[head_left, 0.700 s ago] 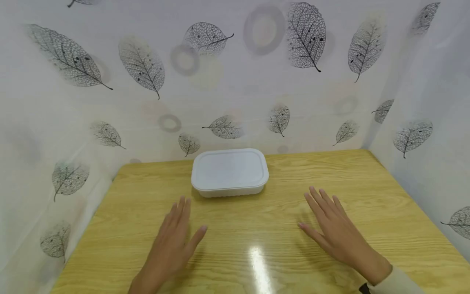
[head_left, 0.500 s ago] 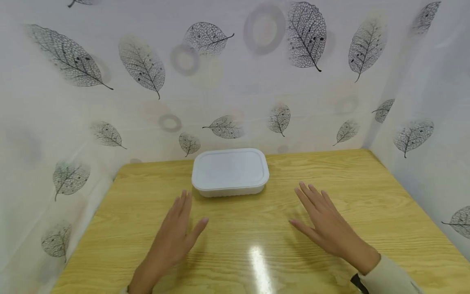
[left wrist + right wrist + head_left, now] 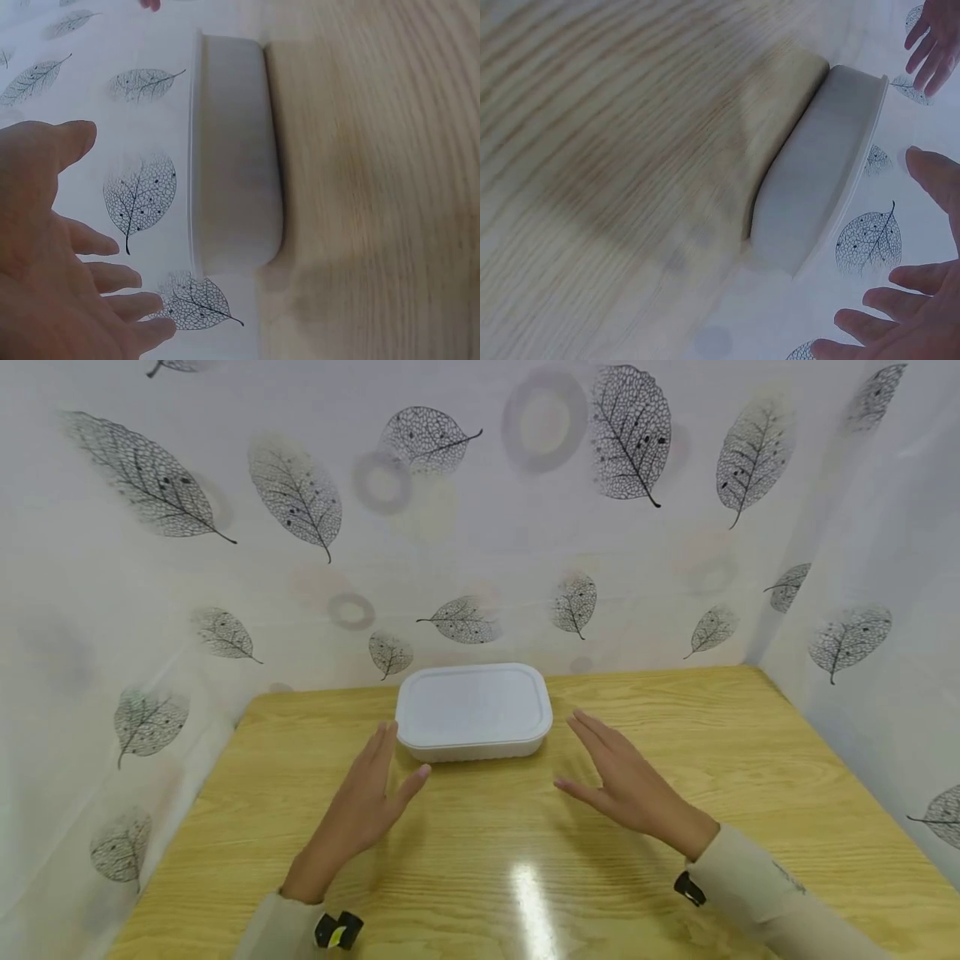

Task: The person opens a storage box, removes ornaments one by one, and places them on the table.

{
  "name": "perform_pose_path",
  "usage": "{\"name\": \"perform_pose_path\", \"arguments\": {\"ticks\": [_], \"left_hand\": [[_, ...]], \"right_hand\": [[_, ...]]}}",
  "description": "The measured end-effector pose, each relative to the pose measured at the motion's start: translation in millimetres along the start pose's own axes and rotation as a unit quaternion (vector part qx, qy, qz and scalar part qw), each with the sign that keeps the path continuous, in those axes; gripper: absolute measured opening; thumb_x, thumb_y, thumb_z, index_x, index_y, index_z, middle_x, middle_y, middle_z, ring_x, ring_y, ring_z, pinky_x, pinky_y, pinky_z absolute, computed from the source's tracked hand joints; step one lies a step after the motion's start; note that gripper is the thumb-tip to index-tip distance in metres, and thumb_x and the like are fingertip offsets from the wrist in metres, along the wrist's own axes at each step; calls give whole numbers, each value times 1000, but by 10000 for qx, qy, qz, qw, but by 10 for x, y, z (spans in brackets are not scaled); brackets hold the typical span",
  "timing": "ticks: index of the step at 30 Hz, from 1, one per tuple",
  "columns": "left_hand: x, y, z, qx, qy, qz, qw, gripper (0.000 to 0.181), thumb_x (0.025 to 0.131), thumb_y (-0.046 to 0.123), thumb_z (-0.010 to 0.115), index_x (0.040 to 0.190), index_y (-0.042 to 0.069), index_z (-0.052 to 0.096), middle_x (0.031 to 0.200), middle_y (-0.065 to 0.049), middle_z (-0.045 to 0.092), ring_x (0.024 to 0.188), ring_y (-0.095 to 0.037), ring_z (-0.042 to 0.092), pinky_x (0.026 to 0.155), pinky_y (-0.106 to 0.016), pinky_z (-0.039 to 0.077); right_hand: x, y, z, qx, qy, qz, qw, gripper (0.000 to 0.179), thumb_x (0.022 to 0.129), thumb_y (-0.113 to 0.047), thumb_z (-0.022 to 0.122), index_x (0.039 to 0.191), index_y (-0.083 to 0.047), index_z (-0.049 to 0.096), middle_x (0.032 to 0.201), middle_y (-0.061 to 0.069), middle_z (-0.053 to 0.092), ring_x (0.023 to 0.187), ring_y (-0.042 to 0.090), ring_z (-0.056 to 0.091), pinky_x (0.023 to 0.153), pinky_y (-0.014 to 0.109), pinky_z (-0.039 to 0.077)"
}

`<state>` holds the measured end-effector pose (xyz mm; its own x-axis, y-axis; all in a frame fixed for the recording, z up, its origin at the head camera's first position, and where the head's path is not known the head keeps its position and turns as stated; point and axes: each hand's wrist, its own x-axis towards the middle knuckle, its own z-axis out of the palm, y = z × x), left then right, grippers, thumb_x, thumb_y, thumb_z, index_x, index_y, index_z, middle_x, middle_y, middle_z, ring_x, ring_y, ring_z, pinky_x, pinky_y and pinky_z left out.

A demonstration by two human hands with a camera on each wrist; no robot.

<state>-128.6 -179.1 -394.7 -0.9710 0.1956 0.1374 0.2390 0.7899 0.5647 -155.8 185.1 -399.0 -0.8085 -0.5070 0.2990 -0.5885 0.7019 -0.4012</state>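
Observation:
A white rectangular lidded container [image 3: 472,706] with rounded corners sits at the back of the wooden table, its lid on. My left hand [image 3: 363,797] reaches toward its left end, fingers extended and thumb spread; the fingertips overlap the container's near left corner in the head view. On the other side my right hand [image 3: 626,781] is held off its right end with a visible gap, fingers straight, thumb apart. Both wrist views show the container's side wall [image 3: 236,150] and an empty palm facing it, the right palm [image 3: 922,322] included.
The wood-grain tabletop [image 3: 480,827] carries a bright light reflection [image 3: 532,910] near the front. Behind it and at both sides hang pale sheets [image 3: 480,543] printed with skeleton leaves. Black straps [image 3: 337,931] show at the cuffs of the light sleeves.
Both hands have moved forward toward the container, the right one also inward to the left. More of both sleeves has come into view. The container has stayed in place.

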Motion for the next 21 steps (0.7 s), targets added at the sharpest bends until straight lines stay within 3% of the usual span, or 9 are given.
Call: {"name": "perform_pose_path", "arguments": {"ticks": [13, 21], "left_hand": [[267, -84, 8, -285, 165, 148, 9993, 84, 103, 45, 56, 161, 1, 14, 166, -21, 15, 151, -42, 17, 122, -59, 18], [396, -146, 51, -478, 88, -131, 9987, 88, 102, 53, 53, 160, -2, 16, 166, -21, 12, 152, -40, 15, 123, -58, 17]], "right_hand": [[325, -6, 113, 477, -129, 175, 9986, 88, 93, -39, 75, 156, 4, 30, 159, 24, 31, 146, 42, 31, 118, 60, 30], [498, 55, 198, 784, -112, 305, 9964, 86, 90, -28, 79, 153, 7, 32, 155, 27, 37, 143, 43, 35, 116, 60, 34]]}}
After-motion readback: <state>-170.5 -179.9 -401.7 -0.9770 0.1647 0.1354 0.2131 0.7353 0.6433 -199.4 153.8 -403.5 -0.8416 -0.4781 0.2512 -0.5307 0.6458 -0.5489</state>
